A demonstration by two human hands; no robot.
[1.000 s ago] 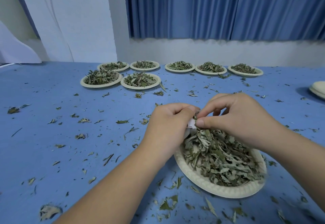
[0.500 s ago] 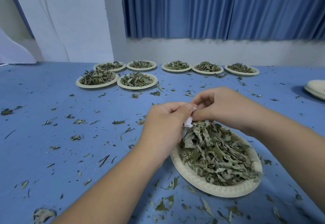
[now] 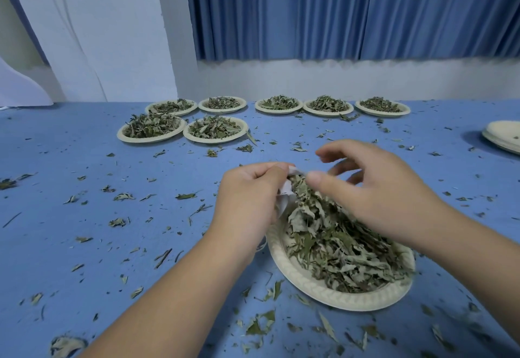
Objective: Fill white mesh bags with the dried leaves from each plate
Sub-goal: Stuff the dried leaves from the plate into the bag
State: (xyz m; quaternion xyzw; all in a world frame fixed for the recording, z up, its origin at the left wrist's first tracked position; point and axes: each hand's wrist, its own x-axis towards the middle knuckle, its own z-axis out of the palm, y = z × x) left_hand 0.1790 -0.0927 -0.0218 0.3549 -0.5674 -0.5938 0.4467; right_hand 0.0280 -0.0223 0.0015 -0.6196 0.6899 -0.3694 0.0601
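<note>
The left hand [image 3: 250, 197] is gripping a crumpled white mesh bag [image 3: 283, 202] over the near plate [image 3: 337, 299] of curled grey-green dried leaves [image 3: 337, 248]. The right hand [image 3: 377, 191] is hovering beside it, fingers loosely spread.

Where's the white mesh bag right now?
Head view, centre: the white mesh bag is pinched in the left hand, just over the far left rim of the near plate, beside the right hand.

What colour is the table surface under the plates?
The table surface is blue; the head view shows it best.
</note>
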